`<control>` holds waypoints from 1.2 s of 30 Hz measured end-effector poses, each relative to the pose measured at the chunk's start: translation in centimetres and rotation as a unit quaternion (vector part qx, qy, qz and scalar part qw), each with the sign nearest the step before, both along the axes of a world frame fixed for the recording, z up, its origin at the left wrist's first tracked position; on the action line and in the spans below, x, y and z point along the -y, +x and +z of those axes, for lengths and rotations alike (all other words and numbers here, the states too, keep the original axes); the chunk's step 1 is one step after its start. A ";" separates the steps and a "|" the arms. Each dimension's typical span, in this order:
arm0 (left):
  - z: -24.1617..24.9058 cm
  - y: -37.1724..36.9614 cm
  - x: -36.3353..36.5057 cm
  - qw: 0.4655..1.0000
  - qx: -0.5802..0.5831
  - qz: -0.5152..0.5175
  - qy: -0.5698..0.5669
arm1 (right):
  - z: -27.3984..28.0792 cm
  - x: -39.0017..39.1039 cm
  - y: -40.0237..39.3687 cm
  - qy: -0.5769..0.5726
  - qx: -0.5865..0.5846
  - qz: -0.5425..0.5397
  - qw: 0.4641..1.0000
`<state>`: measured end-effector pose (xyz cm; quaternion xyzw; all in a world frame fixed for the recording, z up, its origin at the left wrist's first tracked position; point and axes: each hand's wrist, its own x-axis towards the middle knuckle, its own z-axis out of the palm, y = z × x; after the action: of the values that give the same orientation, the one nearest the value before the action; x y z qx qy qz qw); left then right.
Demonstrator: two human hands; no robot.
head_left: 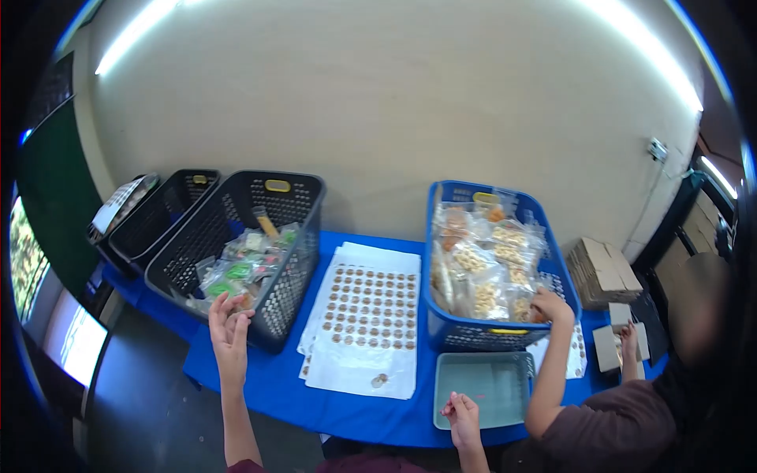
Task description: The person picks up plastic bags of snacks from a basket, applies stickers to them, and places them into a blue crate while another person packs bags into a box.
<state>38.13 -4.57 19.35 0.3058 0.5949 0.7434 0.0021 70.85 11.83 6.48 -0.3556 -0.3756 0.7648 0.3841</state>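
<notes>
My left hand [229,323] is raised at the near rim of the dark grey basket [293,303], its fingers apart and nothing seen in them. Inside that basket lie clear packets [238,270] with green and other coloured contents. My right hand [463,419] is over the near left edge of the grey-green tray [482,363], fingers pinched together; what they hold, if anything, is too small to name. Between the baskets, white sheets [359,366] carry rows of round brown stickers [371,307], and a loose small piece [379,381] rests near their lower edge.
A blue basket [465,335] holds packets of pale and orange food [473,260]. Another person's hand [552,306] reaches into it; their other hand [628,335] is at a small open box [607,348]. Cardboard [605,272] stands behind. More dark baskets [162,213] stand left.
</notes>
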 end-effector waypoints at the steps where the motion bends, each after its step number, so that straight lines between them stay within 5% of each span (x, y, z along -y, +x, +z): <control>1: 0.0 -1.3 1.2 1.000 -0.006 0.015 0.002 | 0.1 0.3 -1.5 -0.004 0.003 0.007 1.000; 5: 1.0 -4.9 4.7 0.997 -0.019 0.066 -0.021 | -1.1 1.5 -6.4 0.011 -0.029 0.076 0.997; 8: 1.5 -8.0 6.6 0.997 -0.025 0.072 -0.029 | 2.6 3.3 -11.3 0.077 0.030 0.010 0.997; 11: 2.3 -11.0 7.6 0.996 -0.043 0.063 -0.037 | 0.5 2.9 -13.4 0.079 0.026 0.026 0.996; 20: 2.3 -22.2 3.6 0.973 -0.061 -0.148 -0.169 | -1.2 5.6 -19.1 0.047 0.049 -0.032 0.997; 24: -1.0 -27.2 -1.8 0.813 -0.302 -0.204 -0.453 | -2.5 6.8 -19.8 0.083 0.078 -0.002 0.993; 26: -5.3 -29.9 -5.1 0.712 -0.319 -0.267 -0.566 | -2.6 7.7 -20.1 0.068 0.136 -0.025 0.988; 28: -10.1 -31.5 -6.9 0.683 -0.290 -0.270 -0.614 | -8.2 7.1 -19.1 0.034 0.139 -0.005 0.990; 30: -17.0 -34.1 -7.1 0.599 -0.317 -0.254 -0.690 | -4.7 8.3 -19.8 0.081 0.173 -0.003 0.982; 31: -14.6 -32.9 -6.1 0.540 -0.347 -0.339 -0.688 | -2.1 8.9 -20.7 0.072 0.192 -0.042 0.978; 32: -14.2 -32.7 -6.0 0.542 -0.270 -0.404 -0.685 | -4.4 8.5 -20.2 0.093 0.154 -0.044 0.983; 34: -14.7 -32.1 -5.7 0.558 -0.295 -0.368 -0.683 | -4.6 8.0 -19.8 0.095 0.176 -0.066 0.978; 36: -15.7 -32.5 -6.7 0.501 -0.309 -0.361 -0.723 | -5.5 7.5 -19.7 0.139 0.190 -0.095 0.967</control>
<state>5.65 2.11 3.61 0.5962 0.7260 -0.1534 0.3065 51.17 4.34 0.95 -0.4714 -0.5087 0.5833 0.4228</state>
